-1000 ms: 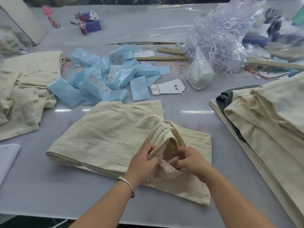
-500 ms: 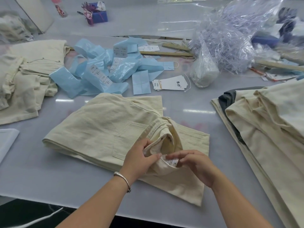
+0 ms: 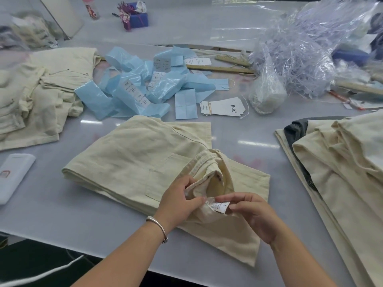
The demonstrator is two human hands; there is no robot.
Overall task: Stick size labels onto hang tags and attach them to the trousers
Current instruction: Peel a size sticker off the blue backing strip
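Note:
Folded cream trousers (image 3: 132, 162) lie in front of me on the grey table (image 3: 51, 208). My left hand (image 3: 178, 200) grips the turned-out waistband. My right hand (image 3: 253, 214) pinches the small white care label (image 3: 219, 206) sewn inside the waistband and holds it flat. A stack of white hang tags (image 3: 222, 107) with strings lies beyond the trousers. Light blue strips of size labels (image 3: 134, 88) are heaped behind the trousers to the left.
More cream trousers are piled at the left (image 3: 39, 96) and stacked at the right (image 3: 339, 166). A clear plastic bag heap (image 3: 306, 50) and a small bag of strings (image 3: 266, 94) sit at the back right. A white device (image 3: 12, 179) lies near the left edge.
My right hand has drawn the care label out of the waistband and spread it flat. My left hand kept its grip on the waistband. The view has shifted slightly.

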